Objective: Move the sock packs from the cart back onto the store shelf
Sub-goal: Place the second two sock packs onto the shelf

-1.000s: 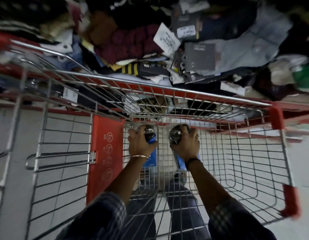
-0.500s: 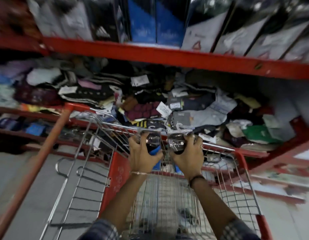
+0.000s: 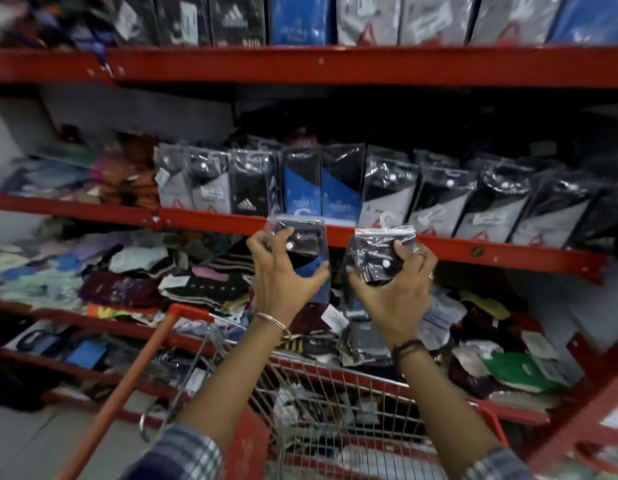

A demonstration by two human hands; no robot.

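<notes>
Two hands are up in front of the red shelf (image 3: 210, 218). Each hand holds one sock pack, so there are two packs in the hands.

The left hand (image 3: 283, 282) is just below the shelf edge. Its fingers (image 3: 262, 242) are curled around a blue pack (image 3: 306, 249) and grip it from the sides. The top of this pack covers part of the shelf edge. The wrist has one thin bangle (image 3: 271, 320).

The right hand (image 3: 397, 291) is beside the left hand, also just below the shelf edge. Its fingers (image 3: 406, 251) grip a dark pack (image 3: 382, 252) in clear plastic. This pack has one white hook (image 3: 385, 218) on top, and the hook is in front of the shelf edge. The wrist has a dark band (image 3: 406, 348).

On the shelf, behind the hands, stands one row of upright packs (image 3: 380, 188). About ten can be counted; the far right ones are too blurry to count. Two of them are blue, right above the left hand.

Under the shelf lies a messy heap of loose socks (image 3: 134, 271). Below the arms is one wire cart (image 3: 338, 403) with an orange handle (image 3: 127, 386).
</notes>
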